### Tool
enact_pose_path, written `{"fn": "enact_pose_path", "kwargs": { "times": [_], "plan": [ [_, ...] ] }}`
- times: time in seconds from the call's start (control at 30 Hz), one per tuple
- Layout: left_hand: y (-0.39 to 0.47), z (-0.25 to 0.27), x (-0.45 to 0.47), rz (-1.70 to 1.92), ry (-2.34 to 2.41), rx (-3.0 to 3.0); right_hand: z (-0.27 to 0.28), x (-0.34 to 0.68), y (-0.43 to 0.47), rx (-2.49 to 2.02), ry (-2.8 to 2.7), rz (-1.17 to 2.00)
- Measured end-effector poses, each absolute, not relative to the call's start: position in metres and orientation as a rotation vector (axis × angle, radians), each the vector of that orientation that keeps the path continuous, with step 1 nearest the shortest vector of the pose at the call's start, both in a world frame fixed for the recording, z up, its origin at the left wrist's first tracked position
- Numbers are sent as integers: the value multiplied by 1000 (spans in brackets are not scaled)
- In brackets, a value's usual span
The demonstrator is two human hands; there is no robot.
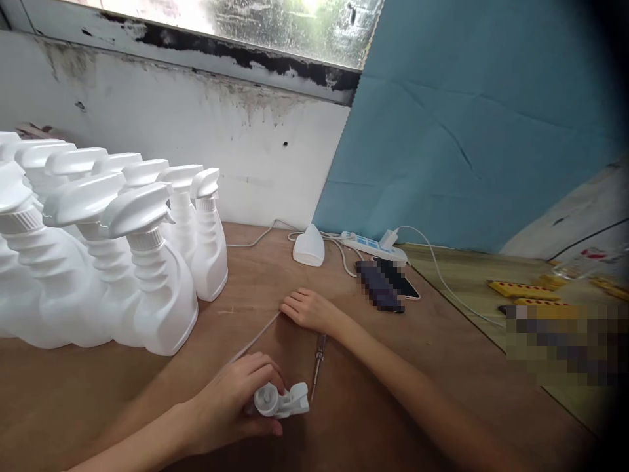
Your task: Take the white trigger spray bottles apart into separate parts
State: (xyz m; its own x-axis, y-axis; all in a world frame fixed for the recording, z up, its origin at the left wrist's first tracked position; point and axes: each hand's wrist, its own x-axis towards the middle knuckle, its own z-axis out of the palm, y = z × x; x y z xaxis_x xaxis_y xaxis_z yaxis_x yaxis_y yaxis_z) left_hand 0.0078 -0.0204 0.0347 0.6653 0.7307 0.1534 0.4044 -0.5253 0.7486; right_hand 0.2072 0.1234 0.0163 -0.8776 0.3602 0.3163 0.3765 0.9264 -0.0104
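Note:
My left hand (246,396) is closed around a white trigger spray head (280,400), its round collar facing up near my thumb. A thin pale tube (255,339) runs from behind my left hand up to the fingertips of my right hand (309,311). Those fingers are bent together low over the table, at the tube's far end. Just below my right wrist lies a screwdriver (318,360) with a clear handle and thin metal shaft; its handle is partly covered. A white plastic shell (309,246) stands beyond my right hand.
Several white spray bottles (162,295) with trigger heads stand close together at the left. A power strip (373,246) with a plugged-in charger and cables lies by the blue cloth (442,131). Two phones (400,278) lie in front of it. Yellow objects (523,290) lie at the right.

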Motion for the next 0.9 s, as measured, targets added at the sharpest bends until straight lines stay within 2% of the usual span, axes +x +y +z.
{"fn": "enact_pose_path", "kwargs": {
  "times": [0.13,0.27,0.37,0.47,0.7,0.9],
  "plan": [
    [-22,35,7,539,893,2252,21,237,115,-793,-2522,44],
    [-18,27,10,654,1061,2155,35,228,78,-985,-2147,232],
    [-11,22,19,749,1180,2018,46,207,41,-931,-1635,983],
    [-5,21,30,764,1245,1969,46,192,15,-864,-1502,1269],
    [-4,24,36,737,1236,1921,25,190,8,-863,-1366,1172],
    [-3,22,35,704,1243,1936,21,187,5,-909,-1456,1080]
  ]
}}
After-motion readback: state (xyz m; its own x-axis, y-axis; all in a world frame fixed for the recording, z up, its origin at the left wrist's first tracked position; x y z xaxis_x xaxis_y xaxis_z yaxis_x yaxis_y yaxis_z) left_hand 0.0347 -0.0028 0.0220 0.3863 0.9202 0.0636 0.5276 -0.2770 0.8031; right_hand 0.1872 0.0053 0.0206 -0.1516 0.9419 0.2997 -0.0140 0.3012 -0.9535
